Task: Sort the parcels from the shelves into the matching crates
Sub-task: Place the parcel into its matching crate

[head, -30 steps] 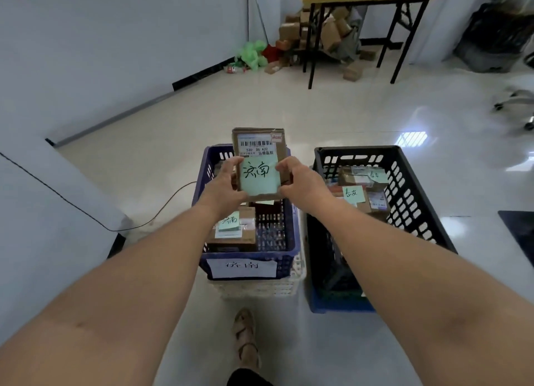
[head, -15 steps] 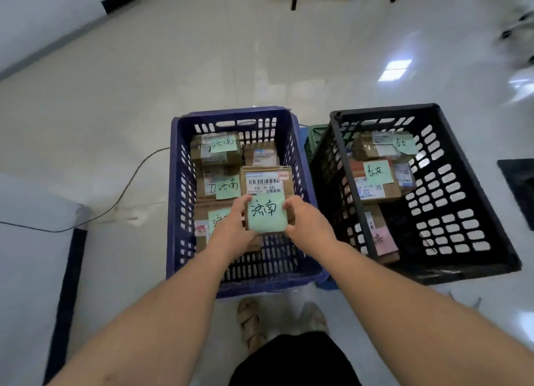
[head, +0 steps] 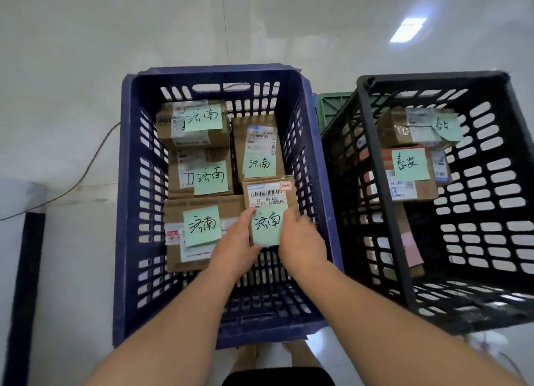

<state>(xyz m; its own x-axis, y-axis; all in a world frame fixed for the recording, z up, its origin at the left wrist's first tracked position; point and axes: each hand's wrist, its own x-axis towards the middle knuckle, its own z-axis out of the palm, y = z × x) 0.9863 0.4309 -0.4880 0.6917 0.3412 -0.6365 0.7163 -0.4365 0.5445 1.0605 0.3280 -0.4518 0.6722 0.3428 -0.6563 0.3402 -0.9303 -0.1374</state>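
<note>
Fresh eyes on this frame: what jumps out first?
Centre frame, the left hand and right hand hold a small brown parcel by its near end, low inside the blue crate. Its green note carries the same handwritten characters as the notes on the four parcels lying there. To the right, the black crate holds a labelled parcel whose note reads differently.

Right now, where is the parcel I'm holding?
In the head view, the held parcel is inside the blue crate near its right wall, gripped by the left hand and right hand, with another green-noted parcel just beyond it.
</note>
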